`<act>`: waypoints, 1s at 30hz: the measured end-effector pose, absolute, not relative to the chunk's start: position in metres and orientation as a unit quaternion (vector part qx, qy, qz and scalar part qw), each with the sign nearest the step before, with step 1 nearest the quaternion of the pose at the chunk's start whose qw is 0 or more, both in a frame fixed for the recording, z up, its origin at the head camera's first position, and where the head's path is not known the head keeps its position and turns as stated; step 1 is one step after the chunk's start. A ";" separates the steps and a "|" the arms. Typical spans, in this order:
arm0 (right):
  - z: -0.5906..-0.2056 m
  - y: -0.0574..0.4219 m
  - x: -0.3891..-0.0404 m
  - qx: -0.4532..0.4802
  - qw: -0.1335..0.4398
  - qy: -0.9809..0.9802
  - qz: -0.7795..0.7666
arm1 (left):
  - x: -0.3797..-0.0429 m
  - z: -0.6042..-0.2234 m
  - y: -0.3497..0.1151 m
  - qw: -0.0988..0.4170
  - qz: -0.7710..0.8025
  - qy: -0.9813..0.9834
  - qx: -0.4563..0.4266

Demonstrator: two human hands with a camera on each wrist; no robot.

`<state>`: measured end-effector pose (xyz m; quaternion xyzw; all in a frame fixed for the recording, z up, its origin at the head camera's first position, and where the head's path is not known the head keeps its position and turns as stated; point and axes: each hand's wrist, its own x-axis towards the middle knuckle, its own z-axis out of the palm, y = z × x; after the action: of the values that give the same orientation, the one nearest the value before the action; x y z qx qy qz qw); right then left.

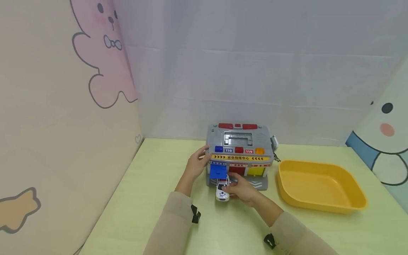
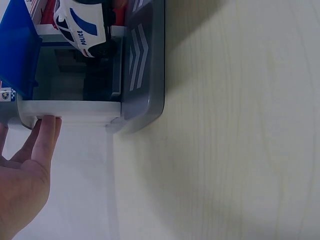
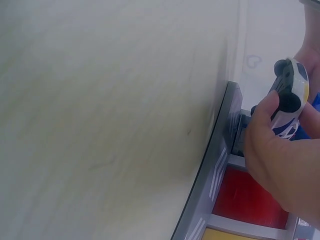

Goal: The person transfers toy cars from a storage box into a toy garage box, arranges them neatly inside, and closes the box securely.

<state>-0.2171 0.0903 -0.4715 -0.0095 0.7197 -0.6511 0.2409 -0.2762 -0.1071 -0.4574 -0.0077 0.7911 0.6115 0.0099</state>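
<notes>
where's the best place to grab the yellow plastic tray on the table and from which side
Grip the yellow plastic tray by its raised rim at the near left corner, coming from above on the side by the right hand. It sits open and upright, and its rim looks like the only pinchable edge.

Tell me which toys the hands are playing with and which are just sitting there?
Being played with:
police car, held by the right hand
toy garage, touched at its side by the left hand
open blue door

Just sitting there:
yellow tray
green table
</notes>
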 end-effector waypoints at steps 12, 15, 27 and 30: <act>-0.477 0.082 -0.222 0.003 0.251 0.722 -0.645 | -0.277 -0.459 -0.107 0.009 0.608 0.794 -0.007; -0.478 0.080 -0.223 0.001 0.254 0.722 -0.644 | -0.277 -0.459 -0.107 0.007 0.606 0.795 -0.007; -0.480 0.075 -0.225 0.003 0.229 0.729 -0.645 | -0.276 -0.458 -0.107 0.007 0.603 0.798 -0.007; -0.480 0.074 -0.227 0.015 0.219 0.742 -0.634 | -0.276 -0.458 -0.107 0.005 0.604 0.797 -0.004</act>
<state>-0.2268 0.0740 -0.4803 0.0152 0.7420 -0.6336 0.2186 -0.2758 -0.1067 -0.4580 -0.0044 0.7970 0.6039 0.0055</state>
